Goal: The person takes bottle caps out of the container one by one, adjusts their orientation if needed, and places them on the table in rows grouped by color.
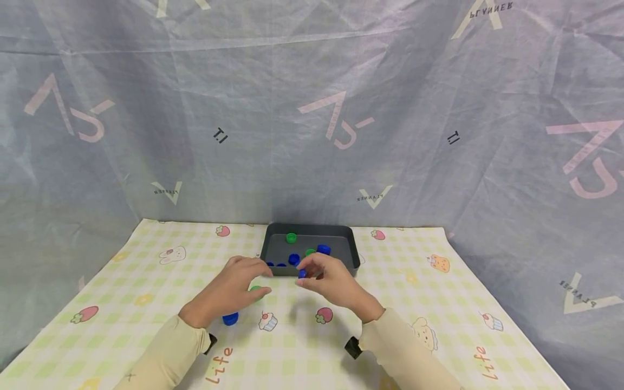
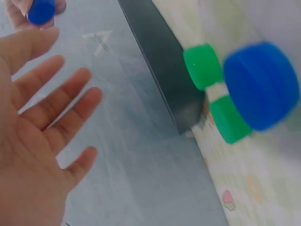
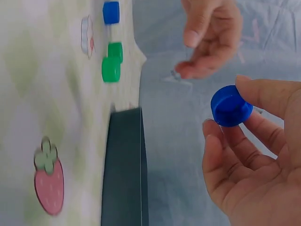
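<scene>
My right hand (image 1: 331, 279) pinches a blue bottle cap (image 3: 231, 106) between thumb and fingers, just in front of the dark grey tray (image 1: 312, 229). The cap's hollow side shows in the right wrist view. To the left, my left hand (image 1: 236, 284) holds nothing; its fingers (image 2: 56, 101) are spread and relaxed above the table. Beneath that hand are two green caps (image 2: 203, 66) and a larger-looking blue cap (image 2: 261, 86) on the cloth, partly covered by the hand in the head view.
Inside the tray are a green cap (image 1: 291, 238), another green one (image 1: 310, 252) and several blue caps (image 1: 323, 249). A checked tablecloth (image 1: 161, 292) with printed strawberries and cupcakes covers the table. Behind the tray hangs a grey curtain (image 1: 312, 173), also closing off both sides.
</scene>
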The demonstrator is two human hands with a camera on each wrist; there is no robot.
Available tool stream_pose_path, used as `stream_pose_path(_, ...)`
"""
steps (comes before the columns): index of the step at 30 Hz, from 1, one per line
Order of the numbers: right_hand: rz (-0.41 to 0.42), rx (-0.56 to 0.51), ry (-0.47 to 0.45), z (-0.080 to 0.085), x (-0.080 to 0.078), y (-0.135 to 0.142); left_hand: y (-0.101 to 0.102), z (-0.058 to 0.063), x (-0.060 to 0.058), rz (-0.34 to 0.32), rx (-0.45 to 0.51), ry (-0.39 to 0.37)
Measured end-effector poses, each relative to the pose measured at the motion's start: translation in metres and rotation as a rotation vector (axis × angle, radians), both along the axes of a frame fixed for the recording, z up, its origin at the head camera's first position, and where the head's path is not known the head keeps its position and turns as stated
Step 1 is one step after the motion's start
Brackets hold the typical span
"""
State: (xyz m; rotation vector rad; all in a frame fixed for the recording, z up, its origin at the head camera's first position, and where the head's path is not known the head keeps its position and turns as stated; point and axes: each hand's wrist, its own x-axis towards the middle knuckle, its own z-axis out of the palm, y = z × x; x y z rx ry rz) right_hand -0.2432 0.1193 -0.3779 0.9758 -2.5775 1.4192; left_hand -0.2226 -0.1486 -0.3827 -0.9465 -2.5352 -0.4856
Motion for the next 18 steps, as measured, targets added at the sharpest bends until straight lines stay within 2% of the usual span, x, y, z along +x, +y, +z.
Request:
stream_pose_path(4,0.053,-0.046,-0.07,0.002,0.009,-0.007,0.008,-0.001,0.002,-0.117,0.058,0.138)
stream_pose_path(7,0.092,-0.082,-0.129,0.003,0.014,-0.011,0.014,-0.001,0.004,-0.192,0.101,0.202)
stream_pose_path(11,0.128,-0.11,-0.17,0.002,0.016,-0.015,0.019,0.0,0.007,-0.243,0.132,0.232)
stream_pose_path(18,0.153,-0.136,-0.182,0.0,0.015,-0.018,0.024,0.001,0.008,-0.306,0.111,0.258)
